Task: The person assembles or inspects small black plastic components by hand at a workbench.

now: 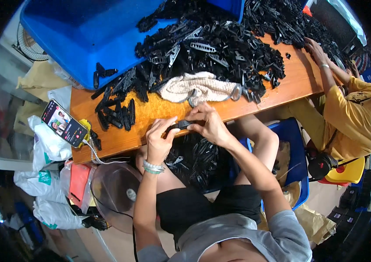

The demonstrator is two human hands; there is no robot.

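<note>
Over the table's front edge, my left hand [158, 139] and my right hand [209, 126] pinch a small black plastic part [182, 125] between them, one at each end. Its exact kind I cannot make out. Just beyond my fingers lies a crumpled cream knitted cloth [198, 87], perhaps a glove. A large heap of black plastic parts [220, 56] covers the table behind it. To the left of my hands, several slim black pieces [117, 114] lie in a looser group. Below, between my knees, more black parts [198, 157] sit in a container.
A blue bin [102, 35] lies tipped at the far left of the wooden table [146, 111]. A lit phone [63, 122] with a cable stands at the left corner. At right, a co-worker's hand [316, 51] reaches the heap. Another blue bin [297, 161] stands beside my leg.
</note>
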